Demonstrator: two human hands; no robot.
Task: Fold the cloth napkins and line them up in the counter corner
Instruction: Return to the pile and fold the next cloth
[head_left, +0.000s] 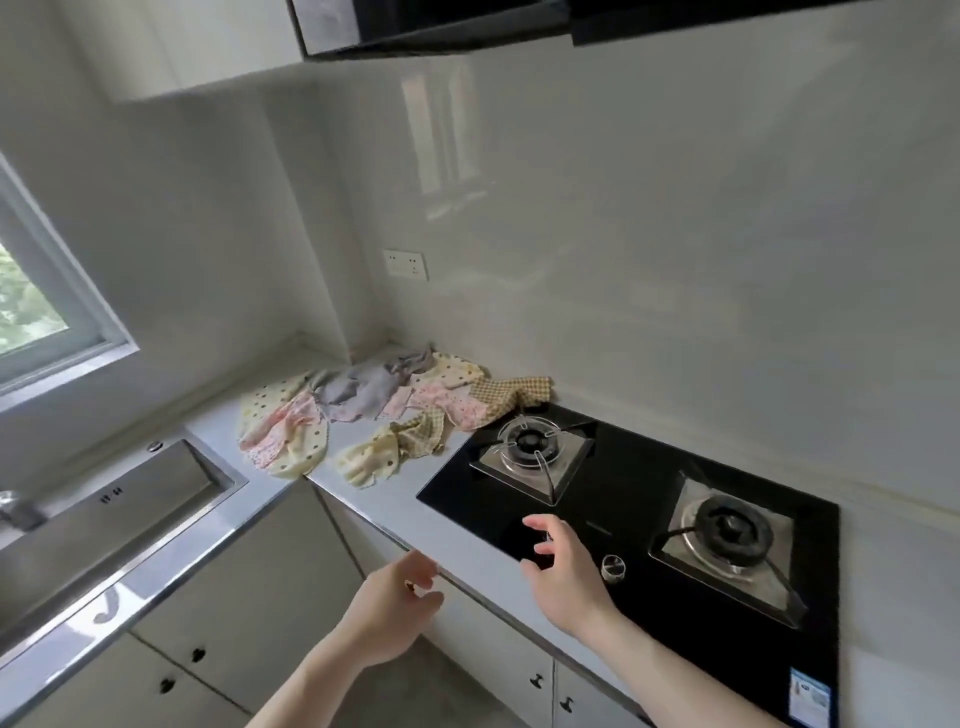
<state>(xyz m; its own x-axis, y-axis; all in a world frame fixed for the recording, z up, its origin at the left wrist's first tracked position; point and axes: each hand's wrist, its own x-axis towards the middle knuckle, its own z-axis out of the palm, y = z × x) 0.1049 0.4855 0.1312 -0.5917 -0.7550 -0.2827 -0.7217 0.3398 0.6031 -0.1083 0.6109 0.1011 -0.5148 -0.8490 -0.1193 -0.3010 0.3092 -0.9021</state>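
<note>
Both my grips are empty: left hand (392, 608) and right hand (563, 564) hover loose-fingered near the desk (384, 499) edge. The napkins (374, 410) lie crumpled in the corner, one touching the stove (623, 499). I may drag it onto the burner (530, 444), or pull several tangled together.

The sticker (809, 696) on the black hob (649, 525) is too blurred to read.
</note>
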